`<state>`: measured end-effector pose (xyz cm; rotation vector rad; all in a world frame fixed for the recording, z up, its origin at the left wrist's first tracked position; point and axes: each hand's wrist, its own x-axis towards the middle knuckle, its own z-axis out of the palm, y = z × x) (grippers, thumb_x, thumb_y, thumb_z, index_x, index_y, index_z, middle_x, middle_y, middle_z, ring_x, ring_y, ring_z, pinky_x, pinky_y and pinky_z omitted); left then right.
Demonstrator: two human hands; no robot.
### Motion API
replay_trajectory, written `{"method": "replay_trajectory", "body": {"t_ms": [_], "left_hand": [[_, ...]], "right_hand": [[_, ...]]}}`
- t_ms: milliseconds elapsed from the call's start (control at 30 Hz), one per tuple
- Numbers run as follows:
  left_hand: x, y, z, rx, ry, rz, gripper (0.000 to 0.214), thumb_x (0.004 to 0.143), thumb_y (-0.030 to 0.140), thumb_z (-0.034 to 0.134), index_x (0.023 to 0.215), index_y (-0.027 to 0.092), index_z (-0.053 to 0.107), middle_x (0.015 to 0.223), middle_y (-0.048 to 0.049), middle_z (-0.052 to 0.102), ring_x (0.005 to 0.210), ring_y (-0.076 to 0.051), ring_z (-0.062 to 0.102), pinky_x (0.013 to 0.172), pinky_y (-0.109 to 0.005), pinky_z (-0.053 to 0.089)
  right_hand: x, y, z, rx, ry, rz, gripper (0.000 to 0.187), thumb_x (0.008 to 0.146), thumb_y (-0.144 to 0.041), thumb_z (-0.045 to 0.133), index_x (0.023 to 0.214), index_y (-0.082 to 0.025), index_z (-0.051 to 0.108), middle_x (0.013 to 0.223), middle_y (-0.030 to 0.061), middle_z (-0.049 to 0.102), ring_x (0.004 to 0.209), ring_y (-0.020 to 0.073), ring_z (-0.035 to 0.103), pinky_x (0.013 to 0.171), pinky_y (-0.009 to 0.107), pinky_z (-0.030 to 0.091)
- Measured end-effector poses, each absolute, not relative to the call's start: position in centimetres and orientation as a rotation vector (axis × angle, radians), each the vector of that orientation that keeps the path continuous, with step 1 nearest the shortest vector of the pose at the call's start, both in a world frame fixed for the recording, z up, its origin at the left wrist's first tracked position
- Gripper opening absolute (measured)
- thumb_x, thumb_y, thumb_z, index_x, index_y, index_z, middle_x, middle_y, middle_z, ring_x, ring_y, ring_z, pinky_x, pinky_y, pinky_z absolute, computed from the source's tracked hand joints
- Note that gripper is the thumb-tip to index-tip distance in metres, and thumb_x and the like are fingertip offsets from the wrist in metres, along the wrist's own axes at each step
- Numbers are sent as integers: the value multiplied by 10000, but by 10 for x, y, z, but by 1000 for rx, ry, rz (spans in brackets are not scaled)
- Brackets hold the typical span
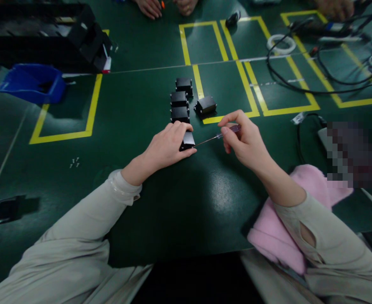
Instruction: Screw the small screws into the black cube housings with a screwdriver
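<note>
My left hand [170, 145] is closed around a small black box [187, 140], pressing it against the table, with the thumb along its near side. In my right hand [243, 137] is a screwdriver [219, 136] with a clear purplish handle, held between thumb and fingers. Its thin shaft points left, and the tip meets the right end of the held box. Beyond my left hand, a row of similar black boxes [179, 99] runs away from me. One more black box [206, 105] sits apart to their right, by the yellow tape.
A blue bin [34, 83] and a large black rack [46, 40] stand at left. Small screws [74, 162] lie nearer. At right are a pink cloth [277, 236], black cables [277, 71] and a white ring [281, 44]. Another person's hands [149, 7] are at the far edge.
</note>
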<state>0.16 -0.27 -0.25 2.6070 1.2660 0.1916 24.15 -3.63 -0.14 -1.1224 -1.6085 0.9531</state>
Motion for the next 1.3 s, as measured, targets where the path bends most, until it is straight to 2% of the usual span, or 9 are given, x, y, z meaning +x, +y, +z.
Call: {"method": "replay_trajectory", "body": {"t_ms": [233, 433, 600, 700, 800, 867, 1000, 1167, 1300], "left_hand": [[2, -2, -2, 2595, 1264, 188, 536, 922, 474, 648, 1327, 178, 459, 1298, -125, 576, 1135, -293, 570, 864, -405, 528], [2, -2, -2, 2603, 1266, 191, 531, 923, 480, 645, 1320, 180, 461, 1289, -122, 578, 1125, -291, 573, 851, -403, 530], [1, -2, -4, 2620, 1260, 205, 535, 924, 482, 647, 1321, 176, 462, 1288, -120, 581, 1125, -292, 578, 860, -410, 532], [1, -2, -5, 2617, 1264, 205, 535, 919, 479, 656, 1318, 177, 465, 1291, -117, 581, 1135, -295, 578, 873, -418, 532], [2, -2, -4, 2606, 1267, 201, 538, 917, 482, 655, 1321, 183, 463, 1292, -115, 581, 1134, -294, 578, 860, -409, 532], [2, -2, -4, 2604, 1267, 201, 538, 917, 485, 653, 1322, 186, 462, 1290, -116, 581, 1132, -293, 577, 859, -406, 529], [2, -2, -4, 2601, 1267, 198, 542, 919, 484, 650, 1327, 183, 458, 1291, -118, 578, 1135, -294, 576, 858, -404, 527], [1, -2, -4, 2615, 1262, 199, 529, 924, 487, 642, 1318, 185, 459, 1290, -119, 580, 1136, -291, 576, 859, -401, 529], [1, -2, -4, 2608, 1249, 199, 535, 925, 487, 639, 1326, 186, 452, 1296, -123, 577, 1138, -292, 574, 857, -400, 530]], "right_hand": [[241, -36, 1, -1147, -1636, 938, 177, 988, -334, 591, 859, -228, 533, 468, -106, 450, 367, 63, 455, 398, 220, 300], [242, -36, 0, -1131, -1609, 978, 50, 965, -200, 572, 977, -229, 534, 575, -94, 508, 425, 69, 512, 450, 221, 391], [241, -36, 2, -1170, -1638, 948, 140, 979, -279, 586, 857, -228, 538, 456, -109, 446, 361, 65, 449, 396, 215, 306], [241, -36, 2, -1143, -1620, 973, 56, 970, -223, 573, 926, -233, 540, 516, -105, 483, 387, 68, 480, 411, 216, 345], [241, -37, 1, -1129, -1603, 988, 81, 953, -175, 564, 995, -237, 534, 590, -93, 521, 429, 73, 516, 446, 223, 398], [241, -37, 2, -1143, -1608, 991, 44, 959, -212, 574, 968, -232, 537, 559, -97, 505, 415, 74, 505, 437, 224, 387], [241, -36, 5, -1185, -1645, 967, 152, 980, -304, 584, 858, -224, 538, 456, -109, 451, 358, 65, 456, 391, 216, 304], [241, -37, 4, -1133, -1610, 1012, 46, 972, -243, 579, 968, -234, 534, 524, -107, 499, 396, 69, 495, 421, 218, 360], [241, -37, 3, -1162, -1617, 989, 122, 986, -323, 589, 916, -237, 539, 489, -107, 473, 381, 74, 482, 409, 229, 334]]}}
